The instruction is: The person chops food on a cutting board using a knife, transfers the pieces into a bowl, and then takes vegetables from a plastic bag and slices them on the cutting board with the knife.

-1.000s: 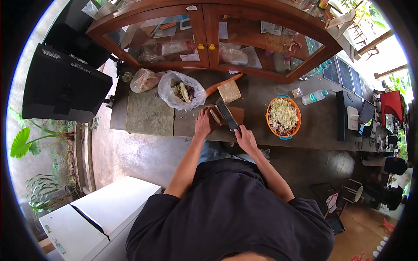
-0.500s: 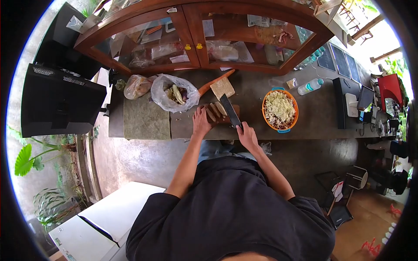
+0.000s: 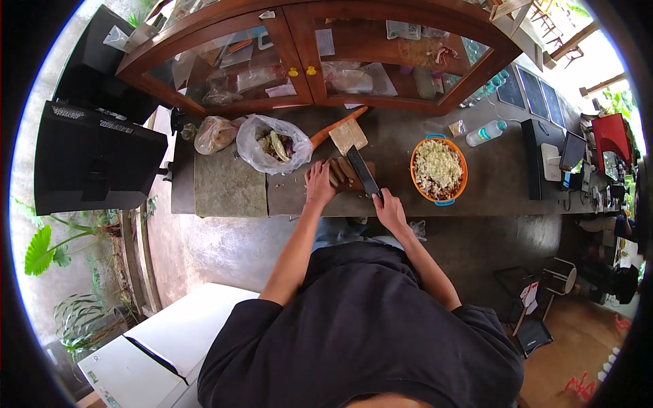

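My right hand (image 3: 390,208) is closed around the handle of a dark, broad-bladed knife (image 3: 362,173). Its blade points away from me and lies across sliced tempeh (image 3: 337,173) on a small wooden cutting board (image 3: 368,170). From the left, my left hand (image 3: 318,183) presses its bent fingers against the slices, close to the blade; the fingertips are partly hidden. Just beyond the knife tip sits a larger pale beige block of tempeh (image 3: 347,136), apart from the slices.
An orange basin (image 3: 464,178) with blue handles, full of chopped pale food, stands right. A clear plastic bag (image 3: 250,139) of scraps and a grey mat (image 3: 230,187) are left. Behind are an orange-brown stick (image 3: 340,124), a water bottle (image 3: 486,133) and a glass-doored cabinet (image 3: 299,61).
The knife and my right hand have shifted slightly, with the blade a little lower and to the right. My left hand has moved slightly right along the slices.
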Motion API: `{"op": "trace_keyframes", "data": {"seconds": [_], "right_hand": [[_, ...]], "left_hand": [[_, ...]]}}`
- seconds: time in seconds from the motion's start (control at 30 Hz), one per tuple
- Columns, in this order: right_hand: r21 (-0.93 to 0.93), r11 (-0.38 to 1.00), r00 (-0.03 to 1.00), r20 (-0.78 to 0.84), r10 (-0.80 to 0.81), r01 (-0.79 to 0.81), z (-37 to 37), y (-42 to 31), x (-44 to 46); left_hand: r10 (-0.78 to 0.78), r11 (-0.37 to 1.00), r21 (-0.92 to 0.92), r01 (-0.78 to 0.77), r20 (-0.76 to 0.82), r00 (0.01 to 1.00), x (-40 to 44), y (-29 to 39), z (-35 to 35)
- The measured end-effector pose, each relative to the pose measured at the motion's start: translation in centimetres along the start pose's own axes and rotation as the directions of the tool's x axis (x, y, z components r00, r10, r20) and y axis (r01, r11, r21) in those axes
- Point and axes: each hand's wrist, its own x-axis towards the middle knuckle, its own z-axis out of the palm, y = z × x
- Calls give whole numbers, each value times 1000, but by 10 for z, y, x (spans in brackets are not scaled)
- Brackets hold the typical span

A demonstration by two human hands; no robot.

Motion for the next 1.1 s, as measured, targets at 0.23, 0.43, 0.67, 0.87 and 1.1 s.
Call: {"op": "trace_keyframes", "data": {"seconds": [0.23, 0.43, 0.67, 0.87, 1.1], "right_hand": [[64, 998, 1000, -17, -23, 24, -8, -3, -1], [24, 1000, 1000, -25, -19, 19, -7, 1, -3], [69, 997, 999, -44, -29, 32, -6, 6, -2], [84, 994, 995, -77, -60, 66, -5, 2, -1], [101, 993, 996, -75, -51, 58, -3, 1, 0]], "left_hand": [[52, 997, 59, -51, -19, 998, 14, 15, 2], [93, 995, 41, -92, -9, 996, 19, 10, 16], [94, 989, 114, -90, -31, 995, 19, 14, 17], [-96, 995, -50, 88, -206, 974, 28, 21, 4], [-289, 955, -17, 297, -294, 911, 50, 11, 2]]}}
